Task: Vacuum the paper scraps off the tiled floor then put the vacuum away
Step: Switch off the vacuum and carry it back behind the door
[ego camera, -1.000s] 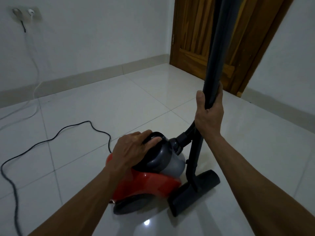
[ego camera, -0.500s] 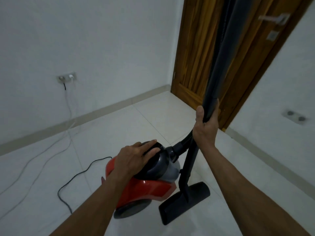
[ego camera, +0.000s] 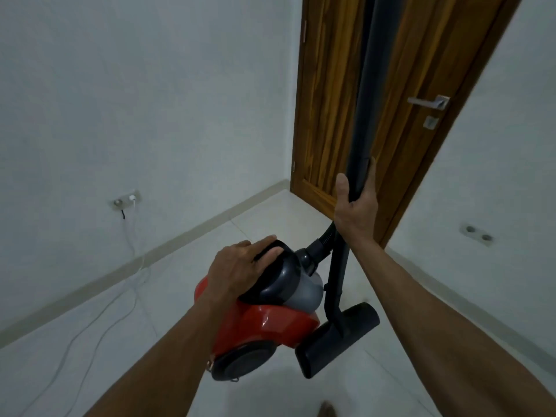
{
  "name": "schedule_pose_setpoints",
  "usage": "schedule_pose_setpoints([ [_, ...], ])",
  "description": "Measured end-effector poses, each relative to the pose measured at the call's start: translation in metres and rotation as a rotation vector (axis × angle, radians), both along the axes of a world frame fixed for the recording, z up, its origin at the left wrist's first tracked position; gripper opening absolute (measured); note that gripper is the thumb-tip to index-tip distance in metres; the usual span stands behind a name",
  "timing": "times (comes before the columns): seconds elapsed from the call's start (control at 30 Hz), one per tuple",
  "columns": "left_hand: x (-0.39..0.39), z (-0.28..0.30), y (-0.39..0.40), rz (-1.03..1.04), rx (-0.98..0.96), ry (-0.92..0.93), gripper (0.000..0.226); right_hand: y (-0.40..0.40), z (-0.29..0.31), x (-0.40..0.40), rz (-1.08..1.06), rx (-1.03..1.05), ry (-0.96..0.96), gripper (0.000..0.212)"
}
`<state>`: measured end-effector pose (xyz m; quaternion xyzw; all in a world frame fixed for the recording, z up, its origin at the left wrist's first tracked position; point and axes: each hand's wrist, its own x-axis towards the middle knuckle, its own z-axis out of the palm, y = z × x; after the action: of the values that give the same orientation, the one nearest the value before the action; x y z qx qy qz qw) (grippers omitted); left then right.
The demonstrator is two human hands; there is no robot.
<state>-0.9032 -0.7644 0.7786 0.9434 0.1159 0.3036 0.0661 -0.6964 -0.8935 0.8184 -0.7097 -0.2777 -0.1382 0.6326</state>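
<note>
— Left hand (ego camera: 240, 266) clamped over the dark handle on top of the red vacuum (ego camera: 258, 326), fingers (ego camera: 264, 239) curled round the front of it. Right hand (ego camera: 356, 206) wrapped around the black tube (ego camera: 365, 115), thumb up one side, fingers hidden behind.

— Off the floor (ego camera: 150, 341) or on it?

— Looks lifted, tilted nose-up, wheel (ego camera: 243, 364) toward the camera; hard to say for certain. Floor head (ego camera: 337, 341) dangling low just beside the body, near the corner where the two walls meet the wooden door (ego camera: 331, 100).

— Any paper scraps left?

— None visible on the tiles in view. Probably the putting-away part.

— Risks?

— A white cable runs from the wall socket (ego camera: 126, 200) across the floor toward the near edge. Possibly a different appliance's lead, cannot tell. If the vacuum's own, carrying it off would yank the plug or snag a foot (ego camera: 326, 410), just visible at the bottom.

— And the tube?

— Long and upright, top out of view, close in front of the door. Easy to knock the door or the handle (ego camera: 427, 101) when turning. Floor head swinging free, liable to clip the tiles or the shin.

— Grip?

— One-handed on a tilted body; hose (ego camera: 326, 239) tugging sideways could twist it loose.
</note>
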Motion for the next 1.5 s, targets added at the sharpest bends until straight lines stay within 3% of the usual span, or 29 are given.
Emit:
schedule_pose_setpoints([
  [0.07,0.027,-0.005,0.016,0.060,-0.161,0.082,0.042,0.015,-0.004,0.026,0.000,0.006,-0.011,0.079],
  [0.17,0.077,-0.022,0.045,0.121,-0.130,0.030,0.049,0.044,-0.012,0.076,0.008,0.011,-0.017,0.084],
  [0.27,0.136,-0.018,0.073,0.091,-0.054,0.021,0.034,0.080,-0.014,0.136,0.043,0.023,-0.017,0.085],
  [0.33,0.178,-0.012,0.092,0.074,0.007,0.021,0.039,0.104,-0.007,0.179,0.071,0.021,-0.011,0.082],
  [0.4,0.214,-0.003,0.114,0.168,-0.039,0.023,0.033,0.129,0.002,0.222,0.088,0.021,-0.010,0.080],
  [0.47,0.250,0.003,0.137,0.246,-0.087,0.013,0.043,0.156,0.012,0.260,0.112,0.026,-0.016,0.079],
  [0.73,0.379,0.002,0.243,0.285,-0.091,-0.012,0.053,0.269,0.025,0.392,0.179,0.052,-0.084,0.079],
  [0.9,0.467,-0.031,0.327,0.251,-0.115,-0.061,0.060,0.349,0.002,0.473,0.161,0.026,-0.087,0.080],
  [1.07,0.562,-0.050,0.425,0.179,-0.140,0.001,0.050,0.437,-0.017,0.563,0.105,-0.046,-0.063,0.078],
  [1.17,0.618,-0.046,0.476,0.119,-0.061,0.009,0.038,0.492,-0.026,0.618,0.100,-0.030,-0.032,0.076],
  [1.3,0.678,-0.063,0.534,-0.002,0.115,-0.017,0.061,0.552,-0.058,0.686,0.066,-0.047,0.005,0.081],
  [1.5,0.759,-0.145,0.606,0.043,0.117,0.038,0.065,0.629,-0.152,0.778,0.073,-0.033,-0.023,0.084],
])
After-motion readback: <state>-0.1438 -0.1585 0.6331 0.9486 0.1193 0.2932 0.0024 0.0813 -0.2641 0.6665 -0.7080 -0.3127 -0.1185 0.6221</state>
